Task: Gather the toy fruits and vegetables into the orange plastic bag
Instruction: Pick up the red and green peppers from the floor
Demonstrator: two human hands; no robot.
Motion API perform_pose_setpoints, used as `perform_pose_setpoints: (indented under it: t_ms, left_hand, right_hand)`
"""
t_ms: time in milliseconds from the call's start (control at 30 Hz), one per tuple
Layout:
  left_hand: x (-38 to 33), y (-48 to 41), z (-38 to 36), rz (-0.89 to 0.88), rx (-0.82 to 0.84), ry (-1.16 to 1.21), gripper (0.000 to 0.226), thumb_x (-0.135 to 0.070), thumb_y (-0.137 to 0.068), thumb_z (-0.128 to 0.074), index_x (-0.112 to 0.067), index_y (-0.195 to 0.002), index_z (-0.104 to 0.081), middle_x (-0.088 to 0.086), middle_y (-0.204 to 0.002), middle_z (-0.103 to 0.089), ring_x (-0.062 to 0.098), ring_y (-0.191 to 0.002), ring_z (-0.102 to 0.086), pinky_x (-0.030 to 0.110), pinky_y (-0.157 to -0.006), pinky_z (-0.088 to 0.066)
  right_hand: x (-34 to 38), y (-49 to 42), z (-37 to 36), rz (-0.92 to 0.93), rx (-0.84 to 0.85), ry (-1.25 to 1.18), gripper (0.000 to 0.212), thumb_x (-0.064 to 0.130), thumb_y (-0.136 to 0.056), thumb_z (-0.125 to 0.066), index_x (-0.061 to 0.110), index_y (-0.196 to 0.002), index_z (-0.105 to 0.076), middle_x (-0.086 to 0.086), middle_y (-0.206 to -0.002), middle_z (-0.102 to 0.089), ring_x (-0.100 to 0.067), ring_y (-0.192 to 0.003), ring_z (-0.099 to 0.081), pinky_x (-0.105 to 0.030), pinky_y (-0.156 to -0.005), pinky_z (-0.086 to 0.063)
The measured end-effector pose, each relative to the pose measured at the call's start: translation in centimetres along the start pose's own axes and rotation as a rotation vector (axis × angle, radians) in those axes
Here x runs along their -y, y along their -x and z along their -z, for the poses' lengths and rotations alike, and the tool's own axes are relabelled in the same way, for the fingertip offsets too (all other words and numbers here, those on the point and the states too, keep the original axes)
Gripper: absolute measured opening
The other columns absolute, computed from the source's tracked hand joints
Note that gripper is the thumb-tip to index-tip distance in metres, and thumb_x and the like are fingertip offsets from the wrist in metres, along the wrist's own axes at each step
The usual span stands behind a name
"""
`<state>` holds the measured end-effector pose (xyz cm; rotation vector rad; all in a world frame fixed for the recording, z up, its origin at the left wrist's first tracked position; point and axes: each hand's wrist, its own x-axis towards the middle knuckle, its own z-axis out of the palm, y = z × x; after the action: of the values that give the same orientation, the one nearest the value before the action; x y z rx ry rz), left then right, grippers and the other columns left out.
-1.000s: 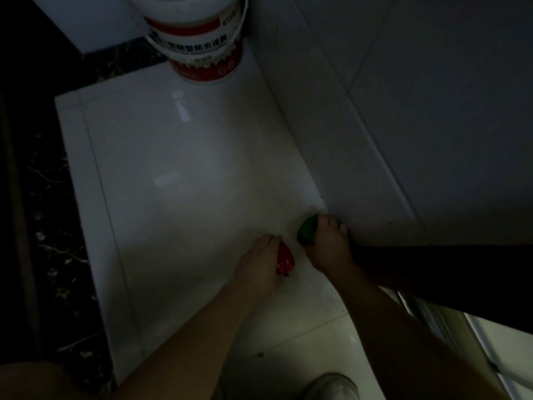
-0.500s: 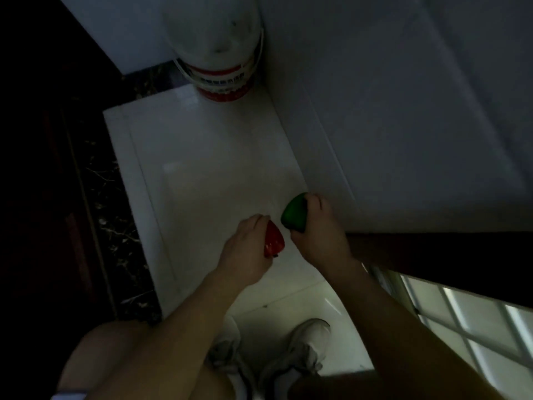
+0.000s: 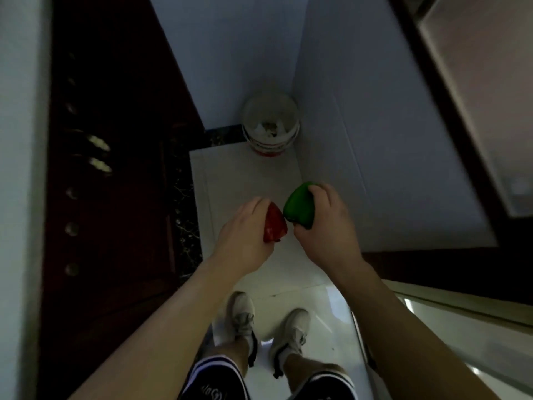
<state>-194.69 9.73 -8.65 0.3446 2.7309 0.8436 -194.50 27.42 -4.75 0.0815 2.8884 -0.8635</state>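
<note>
A left hand (image 3: 241,226) grips a red toy pepper (image 3: 275,225). The right hand (image 3: 324,223) clasps a green toy pepper (image 3: 298,207), both held above pale floor tiles (image 3: 239,180) short of a white bucket (image 3: 270,127).

The red pepper (image 3: 274,225) and green pepper (image 3: 299,207) look like smooth, glossy plastic; the floor tiles (image 3: 245,180) are polished and reflective. The door (image 3: 115,168) appears dark varnished wood; the shoes (image 3: 243,316) look like matt cloth.
</note>
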Motion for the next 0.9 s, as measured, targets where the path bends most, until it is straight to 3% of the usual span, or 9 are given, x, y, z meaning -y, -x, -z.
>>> perform_pose_setpoints:
  t_ms: [200,300,467,667,900]
  left_hand:
    - [-5.1,6.0,8.2,0.059,-0.136,-0.018,0.078,-0.025,-0.075,-0.072,-0.021,-0.143,-0.033,-0.003,-0.144,-0.036,0.017,-0.132,-0.035,0.037,-0.105,-0.04]
    - [-7.1,9.9,10.1,0.125,-0.208,-0.034,0.08,-0.03,-0.075,-0.073,-0.023,-0.144,-0.031,-0.005,-0.143,-0.036,0.016,-0.131,-0.035,0.032,-0.105,-0.038]
    - [-9.0,17.5,13.6,0.306,-0.404,-0.021,0.08,-0.029,-0.075,-0.073,-0.023,-0.143,-0.031,-0.006,-0.143,-0.036,0.017,-0.129,-0.039,0.038,-0.1,-0.046]
    - [-8.4,29.0,17.4,0.523,-0.614,-0.029,0.085,-0.03,-0.074,-0.072,-0.023,-0.146,-0.027,-0.006,-0.145,-0.034,0.015,-0.132,-0.035,0.036,-0.104,-0.041]
    - [-5.5,44.8,20.3,0.823,-0.866,-0.026,0.078,-0.03,-0.069,-0.07,-0.025,-0.137,-0.033,-0.004,-0.138,-0.04,0.019,-0.126,-0.04,0.038,-0.098,-0.043]
  right_hand:
    - [6.3,3.0,7.6,0.152,-0.059,0.027,0.074,0.02,-0.074,-0.073,0.017,-0.139,-0.039,-0.006,-0.149,-0.033,-0.028,-0.128,-0.04,-0.037,-0.105,-0.037]
    - [8.7,5.0,9.9,0.221,-0.039,0.014,0.076,0.021,-0.073,-0.074,0.015,-0.14,-0.039,-0.006,-0.15,-0.033,-0.029,-0.13,-0.039,-0.037,-0.106,-0.036]
    - [13.8,8.7,12.0,0.441,0.038,0.039,0.074,0.022,-0.076,-0.074,0.016,-0.141,-0.038,-0.006,-0.152,-0.03,-0.029,-0.132,-0.036,-0.04,-0.108,-0.035]
    - [22.2,14.0,11.2,0.722,0.177,0.079,0.076,0.023,-0.075,-0.075,0.015,-0.141,-0.038,-0.005,-0.153,-0.029,-0.027,-0.133,-0.035,-0.037,-0.109,-0.032]
    - [34.1,24.4,6.0,1.049,0.326,0.109,0.078,0.023,-0.072,-0.076,0.016,-0.141,-0.039,-0.003,-0.151,-0.033,-0.025,-0.131,-0.038,-0.033,-0.108,-0.031]
